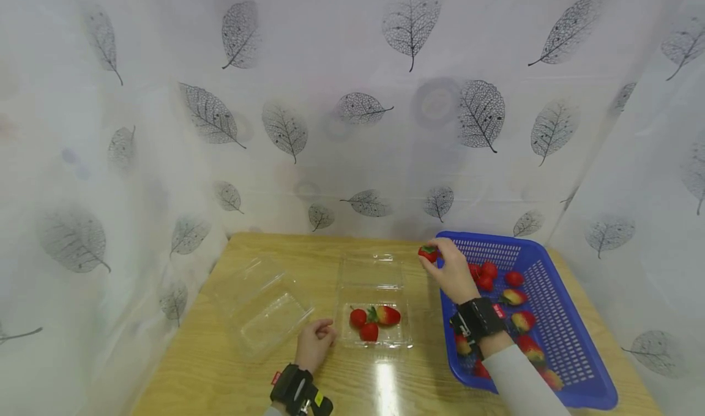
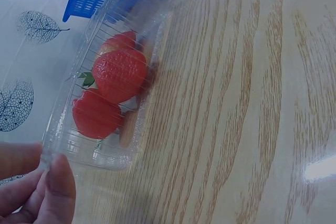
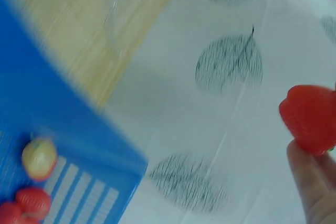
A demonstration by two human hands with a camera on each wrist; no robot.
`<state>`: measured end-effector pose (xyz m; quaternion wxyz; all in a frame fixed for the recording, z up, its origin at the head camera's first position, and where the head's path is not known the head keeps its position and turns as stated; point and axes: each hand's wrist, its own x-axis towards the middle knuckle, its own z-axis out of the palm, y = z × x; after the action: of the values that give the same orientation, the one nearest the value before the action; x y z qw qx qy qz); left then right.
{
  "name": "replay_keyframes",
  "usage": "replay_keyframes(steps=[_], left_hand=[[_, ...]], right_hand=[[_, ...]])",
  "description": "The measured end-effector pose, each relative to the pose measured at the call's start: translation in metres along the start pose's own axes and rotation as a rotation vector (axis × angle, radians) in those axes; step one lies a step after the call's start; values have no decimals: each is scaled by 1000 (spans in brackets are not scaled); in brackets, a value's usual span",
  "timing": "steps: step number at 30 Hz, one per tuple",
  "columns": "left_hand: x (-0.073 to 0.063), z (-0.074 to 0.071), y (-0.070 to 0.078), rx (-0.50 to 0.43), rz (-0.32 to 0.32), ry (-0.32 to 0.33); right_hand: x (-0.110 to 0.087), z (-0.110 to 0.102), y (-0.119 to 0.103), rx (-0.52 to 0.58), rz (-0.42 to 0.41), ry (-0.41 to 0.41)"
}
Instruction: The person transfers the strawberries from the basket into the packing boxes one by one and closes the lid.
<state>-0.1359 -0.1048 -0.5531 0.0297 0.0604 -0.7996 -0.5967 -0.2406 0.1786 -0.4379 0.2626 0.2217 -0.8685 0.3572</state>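
My right hand (image 1: 454, 272) pinches a red strawberry (image 1: 427, 254) with a green cap, held up by the left rim of the blue basket (image 1: 573, 318). In the right wrist view the same strawberry (image 3: 311, 119) shows at the right edge, above the fingertips (image 3: 302, 166). An open clear plastic box (image 1: 372, 293) lies on the table with several strawberries (image 1: 369, 331) in its near half, one of them partly yellow. At the box's left edge is my left hand (image 1: 315, 345); the left wrist view shows its thumb and finger (image 2: 60, 182) pinching the box's rim (image 2: 48, 153).
More red and yellowish strawberries (image 1: 522, 321) lie inside the basket on the right. A second open clear box (image 1: 270, 318) sits on the wooden table (image 1: 193, 367) at the left. Leaf-patterned sheeting (image 1: 352, 159) hangs behind and along both sides.
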Motion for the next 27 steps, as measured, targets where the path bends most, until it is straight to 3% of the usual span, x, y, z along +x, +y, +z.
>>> replay_keyframes(steps=[4, 8, 12, 19, 27], left_hand=[[0, 0, -1, -1, -2, 7], [0, 0, -1, -7, 3, 7], [-1, 0, 1, -13, 3, 2], [-2, 0, 3, -18, 9, -1], [-2, 0, 5, -2, 7, 0]], right_hand=[[1, 20, -11, 60, -104, -67], [-3, 38, -19, 93, -143, -174], [-11, 52, -24, 110, -137, -317], [-30, 64, -22, 39, -148, -510], [-48, 74, -15, 40, -85, -750]])
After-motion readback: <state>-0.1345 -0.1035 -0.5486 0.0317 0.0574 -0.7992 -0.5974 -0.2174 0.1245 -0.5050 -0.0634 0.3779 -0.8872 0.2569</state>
